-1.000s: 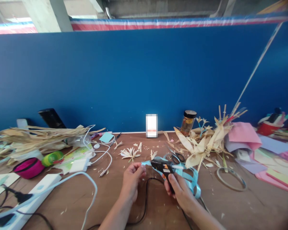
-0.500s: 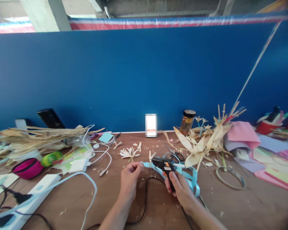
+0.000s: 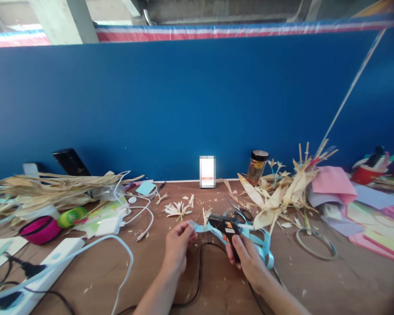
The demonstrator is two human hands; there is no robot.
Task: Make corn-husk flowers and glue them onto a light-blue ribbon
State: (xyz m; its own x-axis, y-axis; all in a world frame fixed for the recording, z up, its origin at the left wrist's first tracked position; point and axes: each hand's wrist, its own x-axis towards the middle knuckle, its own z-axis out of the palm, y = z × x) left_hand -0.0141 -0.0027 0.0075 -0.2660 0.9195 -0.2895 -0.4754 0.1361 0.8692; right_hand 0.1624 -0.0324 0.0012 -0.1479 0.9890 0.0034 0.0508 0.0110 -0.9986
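My left hand pinches one end of a light blue ribbon between thumb and fingers. My right hand is wrapped round the handle of a black glue gun, whose nozzle points left, just above the ribbon. A white glue stick pokes out of the back of the gun. The rest of the ribbon lies in loops behind and right of my right hand. Beyond my left hand sits a pale flower of dried husk. Scissors lie partly hidden behind the gun.
Dried husks and a lidded jar stand at the right back, near a tape ring and coloured papers. On the left are a power strip, a pink pouch and cables. A black cord runs between my arms.
Very little differs. My left fingers have shifted slightly on the ribbon's end, while the glue gun stays almost in place. The whole view has moved a touch.
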